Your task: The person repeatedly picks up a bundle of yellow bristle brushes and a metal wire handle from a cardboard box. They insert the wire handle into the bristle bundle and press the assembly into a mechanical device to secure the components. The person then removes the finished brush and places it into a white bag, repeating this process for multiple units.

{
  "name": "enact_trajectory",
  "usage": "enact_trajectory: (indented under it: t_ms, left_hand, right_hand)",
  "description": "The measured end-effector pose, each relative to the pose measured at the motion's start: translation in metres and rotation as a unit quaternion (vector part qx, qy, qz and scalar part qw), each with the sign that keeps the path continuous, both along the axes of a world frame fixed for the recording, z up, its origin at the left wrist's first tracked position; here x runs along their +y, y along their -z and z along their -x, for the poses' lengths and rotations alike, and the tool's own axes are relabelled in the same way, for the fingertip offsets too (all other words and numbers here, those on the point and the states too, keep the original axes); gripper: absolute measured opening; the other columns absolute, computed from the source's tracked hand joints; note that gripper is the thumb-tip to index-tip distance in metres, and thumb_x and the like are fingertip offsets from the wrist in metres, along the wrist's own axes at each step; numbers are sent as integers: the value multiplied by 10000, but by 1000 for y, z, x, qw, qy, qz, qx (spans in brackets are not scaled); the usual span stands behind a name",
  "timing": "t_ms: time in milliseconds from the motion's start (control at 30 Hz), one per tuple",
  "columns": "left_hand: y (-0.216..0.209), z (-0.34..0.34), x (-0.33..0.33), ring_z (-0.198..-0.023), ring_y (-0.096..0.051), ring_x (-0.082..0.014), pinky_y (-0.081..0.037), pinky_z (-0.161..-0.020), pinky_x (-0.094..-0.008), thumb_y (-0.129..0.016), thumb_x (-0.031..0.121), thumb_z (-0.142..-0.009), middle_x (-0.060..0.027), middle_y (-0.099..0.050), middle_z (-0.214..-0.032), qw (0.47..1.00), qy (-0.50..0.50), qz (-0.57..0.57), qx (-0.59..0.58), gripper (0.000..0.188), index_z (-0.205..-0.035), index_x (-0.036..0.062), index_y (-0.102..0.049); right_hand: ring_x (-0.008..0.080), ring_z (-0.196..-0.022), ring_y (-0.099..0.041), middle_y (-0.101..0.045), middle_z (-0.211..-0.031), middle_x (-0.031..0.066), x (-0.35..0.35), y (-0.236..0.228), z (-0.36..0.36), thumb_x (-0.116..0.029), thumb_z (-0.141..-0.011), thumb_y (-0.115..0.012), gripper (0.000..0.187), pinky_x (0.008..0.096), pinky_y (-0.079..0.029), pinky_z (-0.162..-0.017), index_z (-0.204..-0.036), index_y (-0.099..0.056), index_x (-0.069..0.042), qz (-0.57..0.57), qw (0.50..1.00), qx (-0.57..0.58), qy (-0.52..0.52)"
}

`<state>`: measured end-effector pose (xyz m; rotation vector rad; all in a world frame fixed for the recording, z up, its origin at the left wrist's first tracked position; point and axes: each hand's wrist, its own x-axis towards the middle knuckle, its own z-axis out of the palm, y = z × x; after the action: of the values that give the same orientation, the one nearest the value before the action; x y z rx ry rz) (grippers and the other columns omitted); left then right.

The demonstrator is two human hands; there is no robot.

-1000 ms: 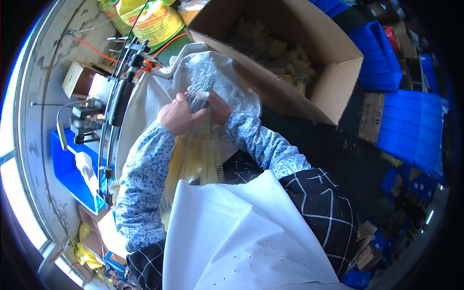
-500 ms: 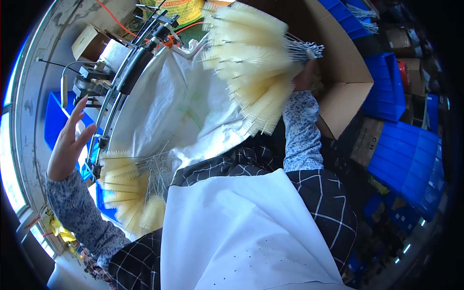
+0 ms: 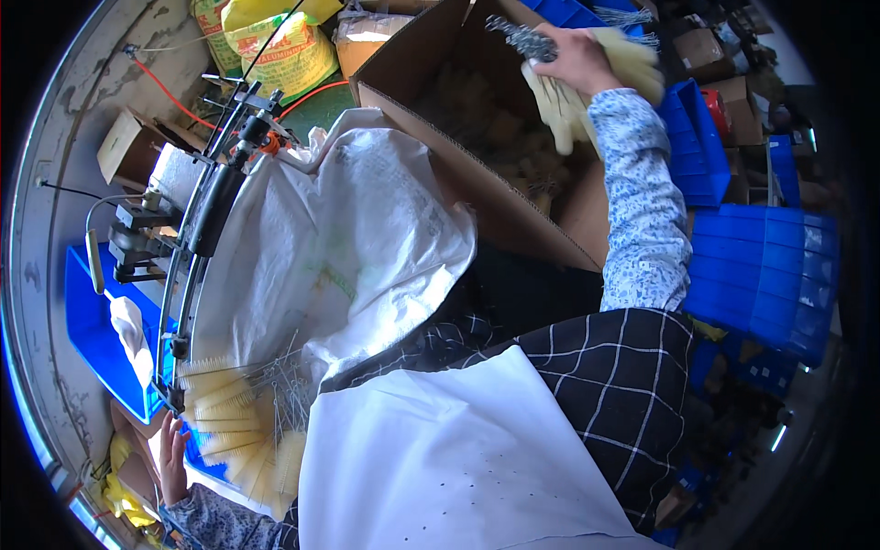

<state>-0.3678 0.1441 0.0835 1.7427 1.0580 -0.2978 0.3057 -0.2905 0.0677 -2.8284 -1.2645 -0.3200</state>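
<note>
My right hand [image 3: 579, 60] grips a bundle of cream bristle brushes [image 3: 632, 66] by their twisted wire stems [image 3: 521, 38]. It holds them over the right part of a large open cardboard box [image 3: 495, 170], in which more brushes [image 3: 532, 156] lie. My left hand [image 3: 171, 458] is low at the left, fingers extended and apart, holding nothing. Close beside it, a fanned group of cream brushes [image 3: 240, 426] lies with the wire ends [image 3: 291, 390] toward a white woven sheet [image 3: 367, 257].
A metal frame with a black roller [image 3: 220, 202] runs along the sheet's left side, by a blue bin [image 3: 87, 312]. Blue plastic bins [image 3: 752, 266] are stacked at the right. Yellow sacks [image 3: 284, 55] stand at the back.
My right hand has carried the brush bundle up and right, from above the sheet to over the box. My left hand has dropped down beside the fanned brushes. The view has shifted.
</note>
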Motion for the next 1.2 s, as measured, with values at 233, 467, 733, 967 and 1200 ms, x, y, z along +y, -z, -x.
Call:
enact_trajectory:
  t_ms: [233, 467, 733, 967, 1200]
  left_hand:
    - [-25, -32, -8, -1118, -421, -197, -361, -909, -302, -414, 233, -917, -110, -404, -1256, 999, 8, -26, -20, 442, -1311, 64, -306]
    - [-34, -31, -33, -1082, -440, -183, -356, -893, -282, -444, 209, -903, -143, -441, -1208, 997, -12, -45, 57, 463, -1309, 40, -300]
    - [4, -52, -39, -1072, -447, -173, -364, -884, -276, -454, 217, -898, -130, -449, -1201, 997, -23, -45, 50, 466, -1305, 44, -308]
    - [43, -77, -60, -1063, -453, -163, -371, -875, -270, -462, 223, -894, -118, -456, -1195, 998, -47, -43, 17, 469, -1302, 47, -314]
    - [75, -24, -71, -1054, -459, -154, -378, -867, -265, -471, 229, -889, -107, -462, -1189, 983, -163, -6, -85, 471, -1298, 49, -321]
  right_hand:
    - [244, -1189, -359, -525, -1131, 56, 80, 191, -52, -315, -628, -688, 599, 537, -166, -1004, -1174, -461, -216, 352, 926, -35, -132]
    - [291, -1210, -345, -472, -1235, 89, 110, 246, -6, -345, -713, -646, 714, 587, -140, -1003, -1328, -297, -247, 329, 904, 272, 9]
    - [287, -1042, -514, -550, -1120, 130, 53, 192, 21, -375, -771, -574, 530, 373, -387, -904, -1207, -452, -99, 24, 925, 374, 58]
    - [264, -890, -548, -611, -925, 85, 55, 112, 115, -194, -750, -618, 319, 365, -427, -810, -1042, -576, -73, -235, 926, 278, -100]
    - [263, -904, -555, -605, -945, 97, 165, 93, 222, -211, -746, -623, 325, 351, -421, -822, -1030, -569, -62, -202, 822, 377, -376]
